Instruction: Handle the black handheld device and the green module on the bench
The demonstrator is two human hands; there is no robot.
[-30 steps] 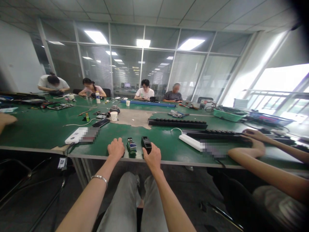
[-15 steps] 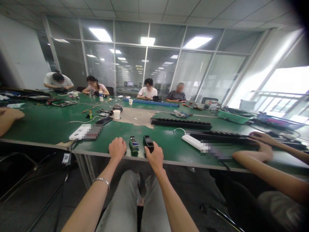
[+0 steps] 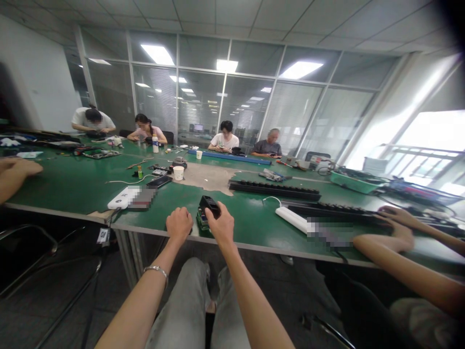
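My right hand (image 3: 222, 224) grips a small black plastic housing (image 3: 208, 201) with square openings in its top. The housing is tilted above a green circuit board (image 3: 201, 222) and partly covers it. Whether the two touch, I cannot tell. To the left of the board, my left hand (image 3: 179, 222) rests at the front edge of the green table (image 3: 247, 220). Its fingers are curled closed, and what they hold, if anything, is hidden.
White power strips lie to the left (image 3: 123, 198) and right (image 3: 292, 219). Long black slotted bars (image 3: 274, 189) lie beyond. A paper cup (image 3: 178, 173) and a dark phone-like slab (image 3: 160, 181) stand farther back. Other people's arms (image 3: 390, 235) rest at both sides; several people sit opposite.
My right hand has brought the black housing left, from beside the circuit board to over it, tilting it. My left hand has stayed near the board. The view has shifted slightly.
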